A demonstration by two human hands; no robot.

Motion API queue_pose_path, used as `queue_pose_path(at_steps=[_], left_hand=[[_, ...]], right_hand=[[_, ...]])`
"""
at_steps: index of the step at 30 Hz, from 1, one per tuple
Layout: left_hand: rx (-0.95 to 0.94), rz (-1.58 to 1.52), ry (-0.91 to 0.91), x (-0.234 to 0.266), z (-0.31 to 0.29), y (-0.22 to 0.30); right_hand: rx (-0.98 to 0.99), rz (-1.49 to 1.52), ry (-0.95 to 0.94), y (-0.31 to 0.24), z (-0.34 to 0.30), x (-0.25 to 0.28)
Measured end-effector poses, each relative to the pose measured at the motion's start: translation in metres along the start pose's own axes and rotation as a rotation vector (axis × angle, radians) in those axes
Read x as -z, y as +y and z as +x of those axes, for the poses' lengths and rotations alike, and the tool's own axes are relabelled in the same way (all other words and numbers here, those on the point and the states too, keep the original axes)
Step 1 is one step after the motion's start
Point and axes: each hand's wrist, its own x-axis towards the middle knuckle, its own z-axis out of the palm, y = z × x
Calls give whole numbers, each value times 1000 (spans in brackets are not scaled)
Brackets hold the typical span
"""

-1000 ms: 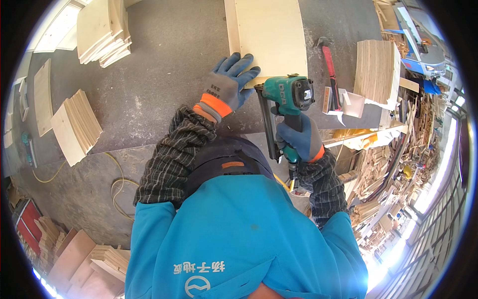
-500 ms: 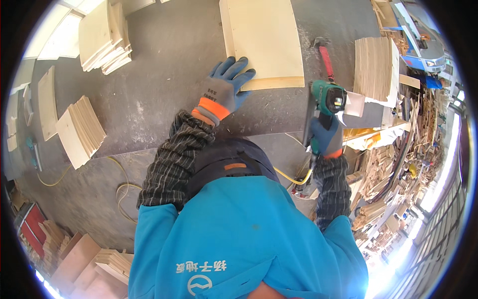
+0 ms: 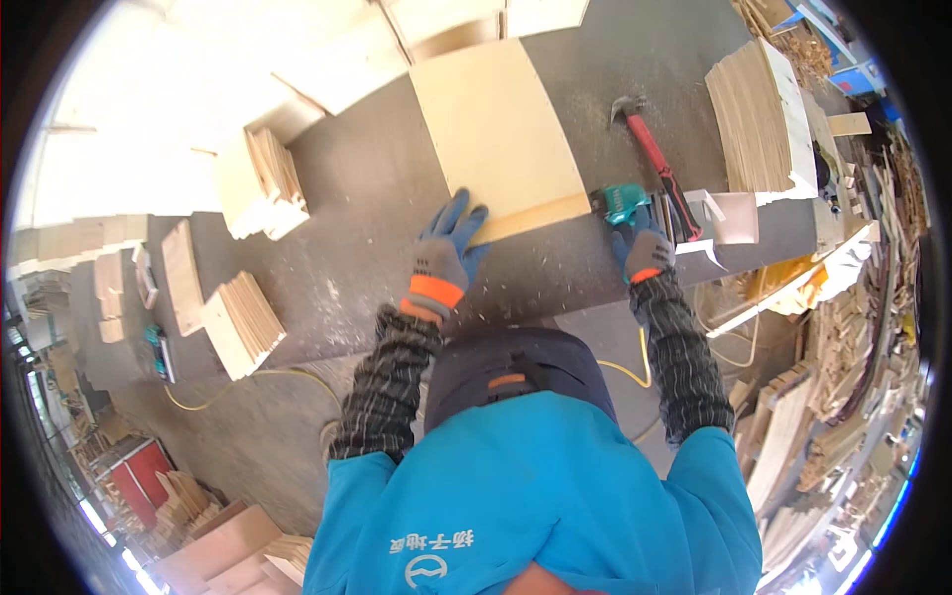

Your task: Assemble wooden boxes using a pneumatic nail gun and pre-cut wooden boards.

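Observation:
A pale wooden panel (image 3: pixel 499 134) lies on the dark worktable, with a yellowish wood strip (image 3: pixel 535 218) along its near edge. My left hand (image 3: pixel 443 256), in a grey-blue glove with an orange cuff, rests on the panel's near left corner, fingers spread. Beside the near right corner is a green nail gun (image 3: pixel 623 202). My gloved right hand (image 3: pixel 647 252) is closed around its handle, which the fingers mostly hide. A hammer (image 3: pixel 656 154) with a red and black handle lies just right of the gun.
Stacked thin boards (image 3: pixel 746 119) stand on the right of the worktable (image 3: pixel 357 169); smaller board stacks (image 3: pixel 246 322) sit on the left. Another green tool (image 3: pixel 159 352) is at the far left. A yellow hose (image 3: pixel 627 373) hangs below the table edge. Scrap wood fills the right side.
My right hand has brought the nail gun down and in toward the panel's near right corner, uncovering more of the hammer. My left hand stays on the panel's corner. The view has shifted.

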Motion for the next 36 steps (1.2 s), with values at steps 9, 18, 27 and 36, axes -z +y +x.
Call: queue_pose_path(at_steps=[9,18,27,36], left_hand=[[652,-545,129,-18,-5,32],[960,-1224,-49,-39,-94,-34],[801,-2012,454,31,-167,-59],[836,-1903,492,6,-199,-62]], right_hand=[[49,648,-44,-80,16,-21],[580,366,145,-178,-58,109],[464,557,-371,-179,-81,29],[196,473,-225,-225,-77,-30]])
